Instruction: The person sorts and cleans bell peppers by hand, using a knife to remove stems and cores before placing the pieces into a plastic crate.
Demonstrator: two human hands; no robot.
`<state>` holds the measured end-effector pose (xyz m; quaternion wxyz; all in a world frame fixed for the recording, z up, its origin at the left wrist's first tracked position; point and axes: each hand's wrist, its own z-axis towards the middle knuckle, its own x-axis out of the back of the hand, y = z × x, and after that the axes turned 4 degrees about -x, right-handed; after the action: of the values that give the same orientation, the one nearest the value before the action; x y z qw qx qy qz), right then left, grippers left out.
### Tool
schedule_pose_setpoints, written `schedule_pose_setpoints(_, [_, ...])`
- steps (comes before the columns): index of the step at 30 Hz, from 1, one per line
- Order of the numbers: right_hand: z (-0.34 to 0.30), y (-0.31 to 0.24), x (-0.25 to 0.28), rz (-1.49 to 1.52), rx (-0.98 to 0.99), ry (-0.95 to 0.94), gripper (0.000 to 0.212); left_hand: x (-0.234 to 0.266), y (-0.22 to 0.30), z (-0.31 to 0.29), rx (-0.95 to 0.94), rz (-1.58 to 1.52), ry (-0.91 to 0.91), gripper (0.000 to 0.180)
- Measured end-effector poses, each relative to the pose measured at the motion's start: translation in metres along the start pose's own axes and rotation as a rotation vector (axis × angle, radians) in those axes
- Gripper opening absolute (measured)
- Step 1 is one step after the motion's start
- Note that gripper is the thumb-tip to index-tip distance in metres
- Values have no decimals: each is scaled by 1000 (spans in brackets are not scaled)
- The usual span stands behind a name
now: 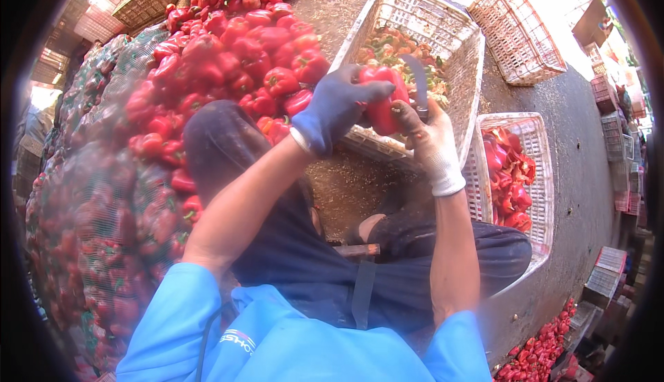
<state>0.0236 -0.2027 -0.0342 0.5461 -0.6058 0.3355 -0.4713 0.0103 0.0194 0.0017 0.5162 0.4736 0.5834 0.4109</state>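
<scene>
My left hand (330, 108), in a blue-grey glove, is closed around a red bell pepper (384, 105) in front of me. Close by on the right, my right hand (436, 143) wears a white glove with darkened fingertips. It grips a knife (418, 81) whose dark blade points up beside the pepper; the fingers hide most of the handle. Both hands are over the near edge of a large white plastic crate (477, 60). Pale and greenish pepper cores with seeds (401, 46) lie inside it.
A heap of whole red peppers (256, 50) spreads on the left, with filled mesh sacks (104, 223) beyond it. On my right stands a white crate (543, 147) of cut red peppers (510, 181). Another crate (519, 32) sits far right. More peppers (539, 347) lie at lower right.
</scene>
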Motion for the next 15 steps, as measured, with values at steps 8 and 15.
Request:
schedule_pose_setpoints(8, [-2,2,-9,231,-60,-41,47,-1,3,-8,-52,141,-66,46])
schedule_pose_setpoints(15, [-9,20,9,390,-122,-70,48,-5,5,-13,-54,55,-162,47])
